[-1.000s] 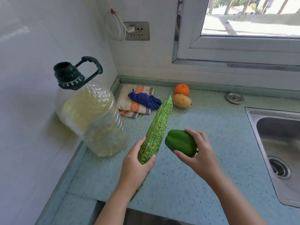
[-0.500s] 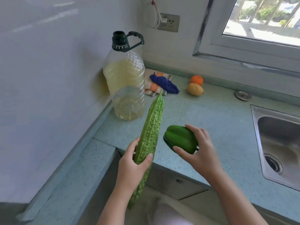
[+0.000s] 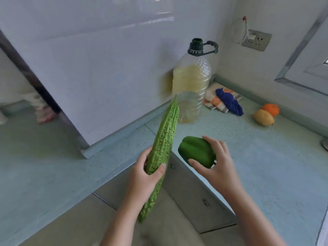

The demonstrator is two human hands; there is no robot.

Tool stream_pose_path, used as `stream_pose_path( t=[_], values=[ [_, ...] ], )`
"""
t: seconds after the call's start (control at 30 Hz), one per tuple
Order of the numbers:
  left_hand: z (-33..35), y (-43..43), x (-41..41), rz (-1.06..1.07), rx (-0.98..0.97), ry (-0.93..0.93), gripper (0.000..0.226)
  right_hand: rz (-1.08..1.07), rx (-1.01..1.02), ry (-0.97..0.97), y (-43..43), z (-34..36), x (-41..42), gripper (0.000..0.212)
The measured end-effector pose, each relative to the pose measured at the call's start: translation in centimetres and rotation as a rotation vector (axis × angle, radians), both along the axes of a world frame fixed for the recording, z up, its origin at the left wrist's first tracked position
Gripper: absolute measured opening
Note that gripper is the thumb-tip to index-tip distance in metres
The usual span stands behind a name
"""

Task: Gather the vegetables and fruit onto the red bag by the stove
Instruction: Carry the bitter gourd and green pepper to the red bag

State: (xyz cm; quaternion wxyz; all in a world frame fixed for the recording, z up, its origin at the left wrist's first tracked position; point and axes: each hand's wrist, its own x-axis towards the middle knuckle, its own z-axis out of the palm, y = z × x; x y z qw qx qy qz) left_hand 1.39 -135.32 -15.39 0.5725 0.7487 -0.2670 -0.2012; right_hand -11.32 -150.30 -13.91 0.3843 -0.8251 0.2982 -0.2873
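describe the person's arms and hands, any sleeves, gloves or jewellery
Both the left hand and the right hand are bare: no gloves, rings or wristbands show. The left forearm and right forearm are uncovered too, with no sleeve in view down to the frame's lower edge. The left thumbnail looks short and unpainted.

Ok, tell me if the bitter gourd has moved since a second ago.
Yes. The bitter gourd went left, from right of the oil bottle to its left.

Speckled teal counter point(image 3: 266, 174): oil bottle point(image 3: 190, 86), folded towel point(image 3: 213, 98) under blue cloth point(image 3: 229, 102), orange point(image 3: 270, 109), mango point(image 3: 263, 118).
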Motion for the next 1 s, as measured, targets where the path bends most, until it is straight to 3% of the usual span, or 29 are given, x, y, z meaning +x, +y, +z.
stream_pose_path(
  t=[0.6,1.0],
  values=[
    [1.2,14.2,-6.9,0.592,0.032,-0.018,0.053,0.546,0.052,-0.029,9.7,0.5,3.5,0.069],
    [1.4,34.0,-9.3,0.861,0.034,0.002,0.051,0.824,0.027,0.008,29.8,0.9,6.5,0.070]
  ],
)
